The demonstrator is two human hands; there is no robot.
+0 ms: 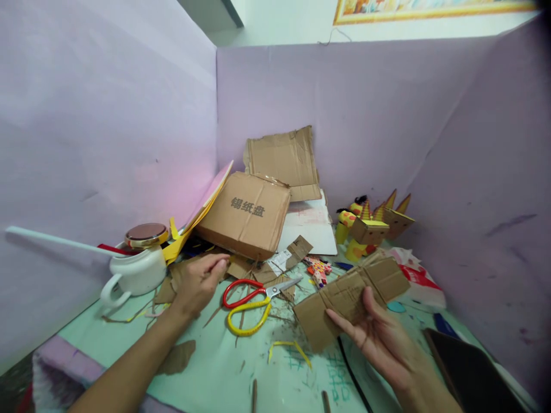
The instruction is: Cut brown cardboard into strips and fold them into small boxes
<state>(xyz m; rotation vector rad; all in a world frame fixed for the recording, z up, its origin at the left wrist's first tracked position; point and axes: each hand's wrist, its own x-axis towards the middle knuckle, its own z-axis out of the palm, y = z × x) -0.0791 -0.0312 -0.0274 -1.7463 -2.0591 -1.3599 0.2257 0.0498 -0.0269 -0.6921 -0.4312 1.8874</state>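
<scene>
A folded strip of brown cardboard [344, 295] is in my right hand [379, 338], the thumb on its face and the fingers at its lower edge. It is tilted above the right part of the table. My left hand [202, 281] hovers over the left side with its fingers curled and thumb pressed to them; whatever it may hold is hidden. Between the hands lie scissors [258, 298] with one red and one yellow handle, blades apart, pointing right. Cardboard scraps [297, 249] and a patterned paper piece [318, 269] lie behind them.
A white mug [142, 275] with a round compact [146, 235] on top stands left. Behind are a cardboard box [247, 215] and a leaning cardboard sheet [284, 160]. Yellow spotted figures [357, 229], a tissue pack [422, 284] and a dark tablet-like slab [469, 373] are right.
</scene>
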